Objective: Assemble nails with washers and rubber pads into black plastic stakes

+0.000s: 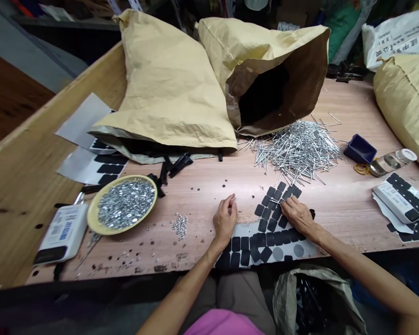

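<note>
My right hand (296,214) is closed in a pinch over rows of black rounded pads (265,213). A thin metal pin (274,201) sticks out from its fingertips to the left, above the pads. My left hand (225,219) rests at the left end of a pale backing sheet (314,250), its fingers curled inward; what they hold, if anything, is hidden. More black pads and a few grey round spots are on this sheet. Beyond my right hand lies a large heap of thin metal pins (300,148).
A yellow bowl (92,218) of small shiny metal pieces stands left, beside a white box (64,232). Paper sacks (171,88) line the back. On the right are a blue tray (360,149), a bottle (391,163) and another sack (408,102). An open bag (282,298) sits below the table edge.
</note>
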`<state>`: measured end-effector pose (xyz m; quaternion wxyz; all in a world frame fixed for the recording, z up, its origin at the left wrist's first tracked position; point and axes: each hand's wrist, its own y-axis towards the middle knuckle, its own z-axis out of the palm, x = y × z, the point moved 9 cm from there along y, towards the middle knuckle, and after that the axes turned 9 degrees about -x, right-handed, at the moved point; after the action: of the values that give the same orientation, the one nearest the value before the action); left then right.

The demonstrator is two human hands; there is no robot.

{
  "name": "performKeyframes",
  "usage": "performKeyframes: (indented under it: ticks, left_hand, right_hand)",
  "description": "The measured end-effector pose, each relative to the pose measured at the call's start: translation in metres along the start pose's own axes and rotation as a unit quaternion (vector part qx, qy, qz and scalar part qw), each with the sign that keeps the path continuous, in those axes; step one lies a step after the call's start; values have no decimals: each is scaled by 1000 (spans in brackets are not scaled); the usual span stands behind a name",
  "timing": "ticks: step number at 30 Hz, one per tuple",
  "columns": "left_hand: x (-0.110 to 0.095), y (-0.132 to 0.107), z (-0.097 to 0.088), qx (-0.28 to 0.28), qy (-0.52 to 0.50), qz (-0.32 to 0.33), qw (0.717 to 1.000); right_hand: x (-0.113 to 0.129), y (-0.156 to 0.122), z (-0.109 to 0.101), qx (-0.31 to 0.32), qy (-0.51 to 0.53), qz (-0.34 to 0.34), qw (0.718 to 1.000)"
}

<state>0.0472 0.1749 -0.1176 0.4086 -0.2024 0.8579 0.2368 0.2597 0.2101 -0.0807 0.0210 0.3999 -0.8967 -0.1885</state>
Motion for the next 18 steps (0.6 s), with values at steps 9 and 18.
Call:
performKeyframes:
  ticks: [9,18]
  left_hand:
    - [-1,0,1,20,23,-21,999]
    - [-27,-15,-12,90,-128,-83,984]
  right_hand:
    - [-18,3,4,30,-16,103,994]
    - [32,-17,-40,44,99,149,983]
